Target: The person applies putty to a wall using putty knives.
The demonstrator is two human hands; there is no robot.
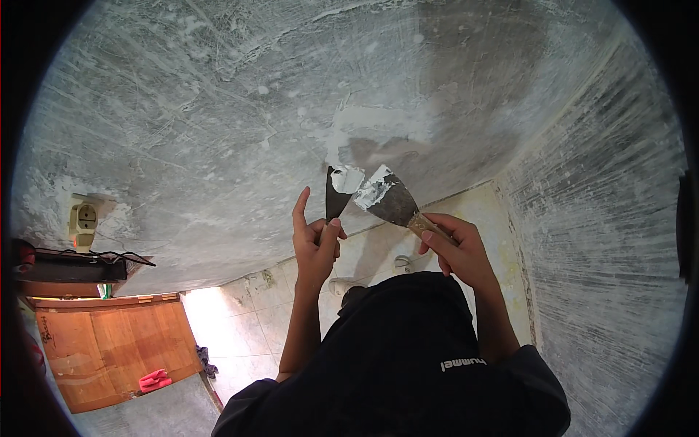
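Note:
My left hand (318,246) grips a putty knife (336,198) with a dark blade; its index finger points up, apart from the tool. White filler sits on that blade's upper end. In my right hand (460,247) is a second putty knife (397,202), held by its wooden handle. Its wide grey blade tilts up to the left, its edge coated with white filler (373,188). The two blades come close together in front of the grey wall (240,146); whether they touch I cannot tell. A smoother whitish patch (382,120) lies on the wall just above them.
At the left, a socket box (85,218) is fixed to the wall above a dark shelf (69,268) with a black cable. A wooden cabinet (116,349) carrying a pink cloth (154,380) stands below. Another rough wall (604,197) meets mine at right. Pale floor tiles (247,320) lie beneath.

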